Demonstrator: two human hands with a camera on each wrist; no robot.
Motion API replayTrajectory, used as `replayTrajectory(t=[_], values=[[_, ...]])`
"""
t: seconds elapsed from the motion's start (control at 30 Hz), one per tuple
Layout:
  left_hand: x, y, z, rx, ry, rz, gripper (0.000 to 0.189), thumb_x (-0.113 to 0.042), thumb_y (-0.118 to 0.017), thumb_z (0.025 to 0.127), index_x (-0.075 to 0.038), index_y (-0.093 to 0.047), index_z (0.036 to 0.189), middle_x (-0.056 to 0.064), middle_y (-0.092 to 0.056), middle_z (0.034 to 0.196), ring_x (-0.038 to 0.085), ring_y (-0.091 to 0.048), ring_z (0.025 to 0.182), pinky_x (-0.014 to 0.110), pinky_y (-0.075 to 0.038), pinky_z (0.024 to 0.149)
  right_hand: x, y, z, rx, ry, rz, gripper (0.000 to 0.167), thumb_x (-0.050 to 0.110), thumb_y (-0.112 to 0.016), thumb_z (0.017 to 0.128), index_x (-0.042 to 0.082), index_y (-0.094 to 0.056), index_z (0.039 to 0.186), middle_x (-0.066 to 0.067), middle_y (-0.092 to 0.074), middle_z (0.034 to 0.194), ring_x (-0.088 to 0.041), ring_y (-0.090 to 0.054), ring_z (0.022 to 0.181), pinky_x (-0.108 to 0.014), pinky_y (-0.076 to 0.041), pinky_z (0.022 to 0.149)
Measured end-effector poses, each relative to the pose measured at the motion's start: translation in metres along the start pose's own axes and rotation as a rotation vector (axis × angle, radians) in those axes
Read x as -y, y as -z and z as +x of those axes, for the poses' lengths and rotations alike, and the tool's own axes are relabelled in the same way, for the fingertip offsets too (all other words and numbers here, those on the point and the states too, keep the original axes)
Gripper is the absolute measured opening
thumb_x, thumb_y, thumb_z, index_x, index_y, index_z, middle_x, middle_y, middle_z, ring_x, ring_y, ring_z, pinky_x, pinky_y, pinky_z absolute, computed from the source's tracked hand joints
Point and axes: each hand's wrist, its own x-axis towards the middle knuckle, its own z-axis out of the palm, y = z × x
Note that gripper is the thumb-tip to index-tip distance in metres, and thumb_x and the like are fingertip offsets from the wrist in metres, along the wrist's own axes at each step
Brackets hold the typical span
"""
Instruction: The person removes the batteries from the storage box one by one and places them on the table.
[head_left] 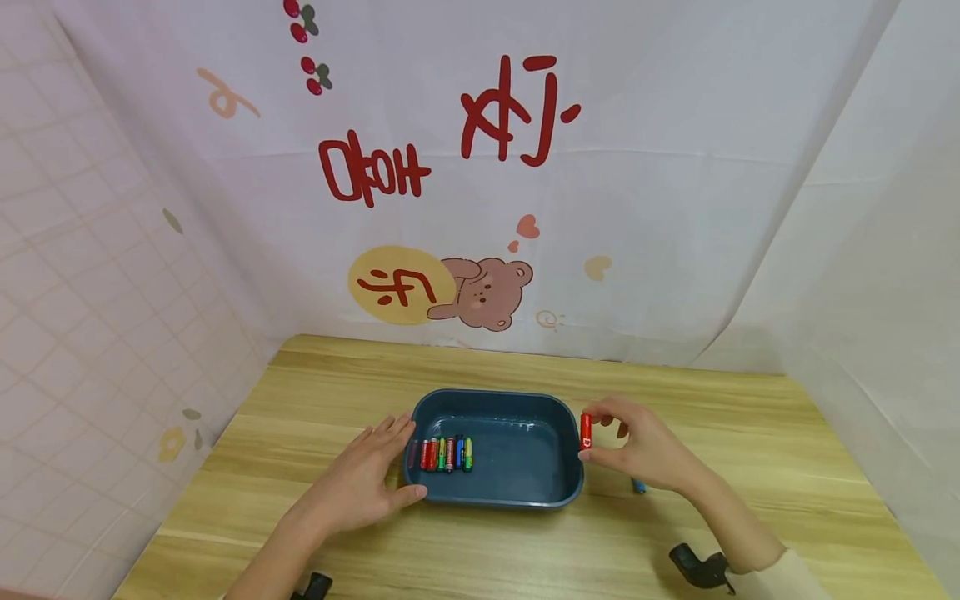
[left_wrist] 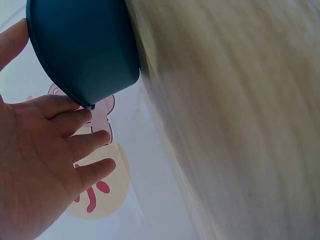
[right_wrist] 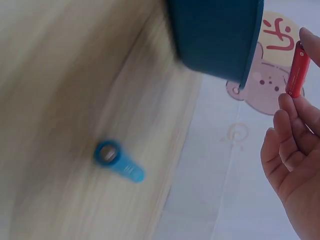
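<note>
A dark blue rectangular tub (head_left: 517, 475) stands on the wooden table. Several small batteries (head_left: 450, 455) in red, green and blue lie side by side in its left half. My left hand (head_left: 360, 479) rests against the tub's left end, fingers fairly straight and spread, thumb at the near rim. Just beyond the tub's right rim, my right hand (head_left: 637, 437) pinches a red battery (head_left: 586, 432) upright by its two ends between thumb and fingertip. The right wrist view shows this red battery (right_wrist: 298, 71) held at its ends, beside the tub wall (right_wrist: 217, 40).
A light blue battery (right_wrist: 120, 161) lies on the table to the right of the tub, partly behind my right hand in the head view. Printed white cloth (head_left: 637, 250) hangs along the table's back edge and both sides. Black straps (head_left: 701, 568) show by the wrists.
</note>
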Motion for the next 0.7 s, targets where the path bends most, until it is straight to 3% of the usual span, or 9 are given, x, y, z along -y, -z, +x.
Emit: replayTrajectory(t=[0.33, 0.7], values=[[-0.002, 0.000, 0.000, -0.003, 0.003, -0.012, 0.094, -0.052, -0.079, 0.091, 0.000, -0.041, 0.159, 0.015, -0.034, 0.168, 0.040, -0.026, 0.156, 0.063, -0.018, 0.125, -0.022, 0.013, -0.024, -0.021, -0.058, -0.030, 0.043, 0.022, -0.096, 0.077, 0.024, -0.073, 0.112, 0.017, -0.066, 0.100, -0.008, -0.057, 0.090, -0.029, -0.052, 0.070], [-0.001, -0.001, -0.001, -0.007, -0.004, -0.014, 0.093, -0.050, -0.079, 0.091, 0.001, -0.041, 0.159, 0.015, -0.034, 0.168, 0.041, -0.027, 0.156, 0.064, -0.019, 0.124, -0.039, 0.026, -0.045, -0.021, -0.102, -0.075, 0.041, 0.023, -0.095, 0.077, 0.018, -0.074, 0.112, 0.017, -0.067, 0.099, -0.009, -0.058, 0.087, -0.028, -0.052, 0.069]])
